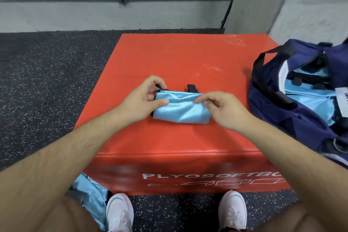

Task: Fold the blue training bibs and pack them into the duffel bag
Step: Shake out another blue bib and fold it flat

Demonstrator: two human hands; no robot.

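Note:
A light blue training bib (pixel 181 111), folded into a small rectangle with black straps poking out at its far edge, lies in the middle of the red plyo box (pixel 180 56). My left hand (pixel 145 98) pinches its left end between thumb and fingers. My right hand (pixel 220 105) pinches the top layer at its right end. The navy duffel bag (pixel 278 111) sits unzipped at the box's right edge, with several folded blue bibs (pixel 308 98) stacked inside.
Loose blue bibs (pixel 92 192) hang by my left leg at the bottom left. My white shoes (pixel 120 211) stand on the speckled black floor (pixel 47 81) in front of the box. A grey wall (pixel 94 15) runs behind.

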